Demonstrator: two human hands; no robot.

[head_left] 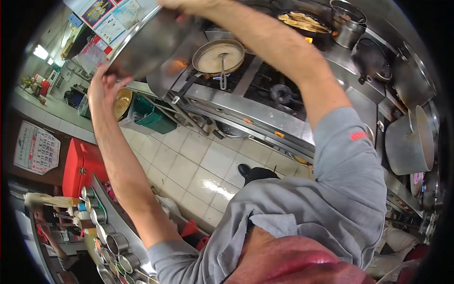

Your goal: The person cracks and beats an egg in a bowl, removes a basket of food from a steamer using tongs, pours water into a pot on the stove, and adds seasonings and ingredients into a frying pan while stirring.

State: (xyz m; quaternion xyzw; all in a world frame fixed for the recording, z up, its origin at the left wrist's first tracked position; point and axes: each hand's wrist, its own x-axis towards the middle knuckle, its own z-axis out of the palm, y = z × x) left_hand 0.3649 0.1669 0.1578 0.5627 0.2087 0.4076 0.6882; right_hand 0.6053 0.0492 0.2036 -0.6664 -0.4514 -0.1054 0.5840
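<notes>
Frying pan [202,74]: on the stove [208,94], with pale creamy contents, a spoon [222,78] in it, long handle reaching past the front edge.
Black pan [312,33]: farther back, filled with yellowish strips [302,21]; flame [308,40] beside its near rim.
Small steel pot [347,35]: just beside the black pan.
Large grey pot [407,142]: far right, well apart from both hands.
Green bin [161,118]: near the stove's left end, beside a gold-coloured bowl [128,102].
Red box [82,168]: at left, near a calendar [38,147].
Worktop [113,203]: at lower left, lined with metal containers [117,244].
In the way: right forearm, across the stove; metal vessel, over its left end.
Metal vessel [149,45]: large, blurred, raised between both hands, tilted; pan or bowl, cannot tell.
Left hand [105,90]: fingers apart, bent around the vessel's near rim.
Right hand [187,5]: at the opposite rim, gripping, partly cut off by the top edge.
</notes>
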